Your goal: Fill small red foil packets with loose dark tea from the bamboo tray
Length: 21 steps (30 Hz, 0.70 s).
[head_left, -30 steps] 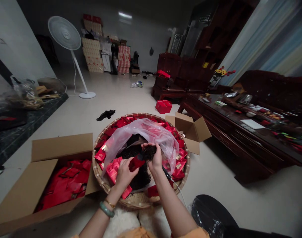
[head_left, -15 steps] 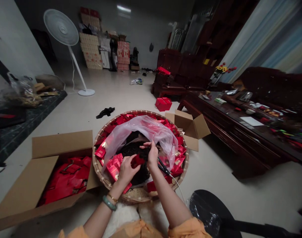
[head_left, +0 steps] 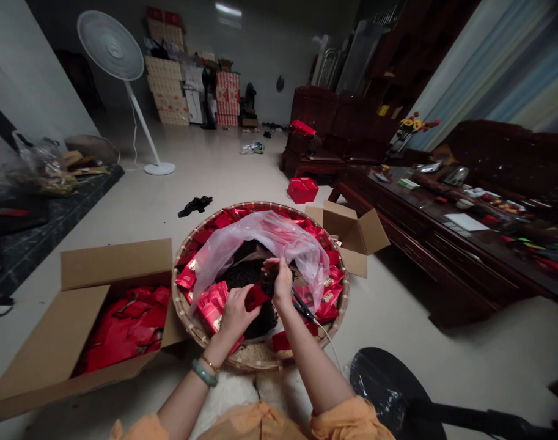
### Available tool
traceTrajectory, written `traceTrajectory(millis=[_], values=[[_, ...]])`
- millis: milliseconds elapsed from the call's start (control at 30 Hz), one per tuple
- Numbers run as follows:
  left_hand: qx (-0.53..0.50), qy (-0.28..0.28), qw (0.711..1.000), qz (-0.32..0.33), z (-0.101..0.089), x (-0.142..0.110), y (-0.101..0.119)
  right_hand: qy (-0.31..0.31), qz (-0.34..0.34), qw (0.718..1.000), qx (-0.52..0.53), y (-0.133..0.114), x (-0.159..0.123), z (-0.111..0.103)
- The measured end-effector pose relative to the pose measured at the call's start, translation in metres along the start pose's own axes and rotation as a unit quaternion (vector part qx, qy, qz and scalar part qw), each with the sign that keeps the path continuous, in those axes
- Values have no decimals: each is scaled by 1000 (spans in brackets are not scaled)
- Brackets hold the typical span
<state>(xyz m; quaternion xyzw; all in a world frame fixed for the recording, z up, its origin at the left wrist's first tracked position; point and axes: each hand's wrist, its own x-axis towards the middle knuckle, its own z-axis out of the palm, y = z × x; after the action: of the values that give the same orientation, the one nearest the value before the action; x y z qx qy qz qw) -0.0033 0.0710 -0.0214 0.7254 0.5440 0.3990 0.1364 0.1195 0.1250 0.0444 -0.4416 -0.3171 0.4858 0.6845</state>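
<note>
My left hand (head_left: 239, 313) is closed around a small red pouch (head_left: 256, 297), its mouth turned toward the other hand. Cupped beside that mouth, my right hand (head_left: 282, 282) has its fingers curled, with dark loose tea leaves (head_left: 268, 285) at the palm. Below both hands, a heap of the same dark leaves (head_left: 242, 275) lies in a clear plastic bag (head_left: 264, 227) spread open in a round woven basket (head_left: 178, 299). Red packets (head_left: 213, 305) lie by my left wrist. A black tool with a white cord (head_left: 302, 305) rests right of my right wrist.
An open carton (head_left: 116, 263) at left holds many red pouches. Another open carton (head_left: 374, 231) stands behind the basket's right side. A black round base (head_left: 389, 385) lies at lower right. A long wooden table (head_left: 398, 208) runs along the right; a white fan (head_left: 157, 168) stands back left.
The dark clump between my hands looks smaller, and the red pouch's opening shows more. My right hand has shifted slightly; my left hand stays on the pouch.
</note>
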Motion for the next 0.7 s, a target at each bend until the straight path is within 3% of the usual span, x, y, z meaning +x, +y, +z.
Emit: traceTrajectory(millis=[133,300,567,700], values=[[2,-11,1000,5,1,-2,1,21,18,999,36,6,2,-1],[-4,4,1000,-13,3,-2,-2,-67,44,996,-24,9,-3,-3],[0,9,999,-34,5,-3,-5,-89,103,988,71,-9,-16,-3],[4,13,999,-36,6,-4,-4,-146,124,979,76,-17,-25,1]])
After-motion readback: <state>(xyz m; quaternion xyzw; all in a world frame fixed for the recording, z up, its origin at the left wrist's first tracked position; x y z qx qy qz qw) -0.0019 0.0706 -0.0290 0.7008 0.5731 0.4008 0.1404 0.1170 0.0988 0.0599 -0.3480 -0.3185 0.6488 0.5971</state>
